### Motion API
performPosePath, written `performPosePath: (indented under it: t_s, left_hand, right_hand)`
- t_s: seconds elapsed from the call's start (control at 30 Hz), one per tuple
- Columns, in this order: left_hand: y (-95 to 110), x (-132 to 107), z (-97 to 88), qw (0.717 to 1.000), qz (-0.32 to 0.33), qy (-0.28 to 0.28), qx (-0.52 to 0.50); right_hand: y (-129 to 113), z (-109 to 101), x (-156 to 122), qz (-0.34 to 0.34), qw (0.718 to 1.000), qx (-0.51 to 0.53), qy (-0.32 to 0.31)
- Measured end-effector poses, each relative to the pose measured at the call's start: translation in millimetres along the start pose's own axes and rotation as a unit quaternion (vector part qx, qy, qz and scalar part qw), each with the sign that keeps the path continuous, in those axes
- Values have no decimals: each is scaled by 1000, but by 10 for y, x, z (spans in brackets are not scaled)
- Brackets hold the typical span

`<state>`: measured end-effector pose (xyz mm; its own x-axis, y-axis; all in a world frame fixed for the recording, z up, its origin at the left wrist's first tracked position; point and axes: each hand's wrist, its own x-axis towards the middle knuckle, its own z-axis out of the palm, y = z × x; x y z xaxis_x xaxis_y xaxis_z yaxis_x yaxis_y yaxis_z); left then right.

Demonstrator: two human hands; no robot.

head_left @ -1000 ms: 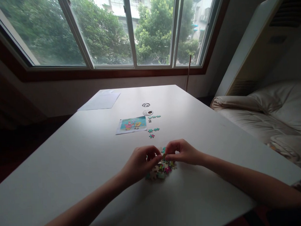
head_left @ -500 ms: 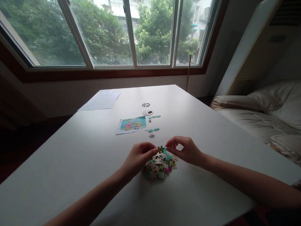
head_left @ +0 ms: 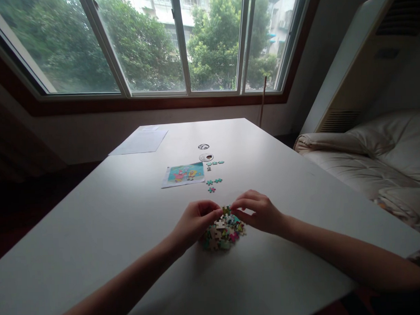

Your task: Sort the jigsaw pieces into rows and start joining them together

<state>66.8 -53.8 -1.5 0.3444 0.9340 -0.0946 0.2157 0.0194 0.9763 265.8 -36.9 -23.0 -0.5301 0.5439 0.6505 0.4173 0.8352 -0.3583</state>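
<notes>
An olive-green jigsaw puzzle piece [head_left: 226,210] is pinched between the thumb and index finger of my left hand [head_left: 198,218], just above the far side of the heap. Over on the right, my right hand [head_left: 258,210] has its thumb and index fingertips drawn in at that piece's right edge. Below both hands lies a heap of loose puzzle pieces [head_left: 220,235], some with colours up, others showing their plain backs. My fingers cover part of the heap's upper edge.
Beyond the heap, several teal pieces [head_left: 215,180] lie beside a cartoon picture sheet [head_left: 185,174]. Two round black-and-white items [head_left: 206,157] sit farther back. White paper [head_left: 140,140] rests at the table's [head_left: 95,235] far left, and a sofa [head_left: 361,161] stands to the right.
The olive piece has shifted slightly right and down, with my left hand following. My right fingers have moved a little left, closer over the piece and heap.
</notes>
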Motion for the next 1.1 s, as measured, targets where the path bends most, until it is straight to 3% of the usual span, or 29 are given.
performPosePath:
  t_s: [0.2,0.3,0.37,0.47,0.67,0.9,1.1]
  left_hand:
    - [-74,44,-74,995,52,-13,82]
    - [-181,117,-227,961,125,48,240]
    - [-275,177,-347,940,135,85,302]
    - [-405,253,-487,934,124,135,306]
    - [-490,292,-545,950,121,140,252]
    - [-532,297,-547,951,124,158,233]
    - [-483,285,-513,941,126,138,282]
  right_hand:
    - [18,-53,24,-10,1000,-18,11]
    - [80,-101,32,19,999,-21,31]
    - [135,-129,35,39,998,-22,52]
    - [210,-154,35,60,995,-18,72]
    - [227,-136,50,89,993,5,72]
    - [261,-21,145,165,985,51,-3]
    - [365,238,311,196,973,68,-100]
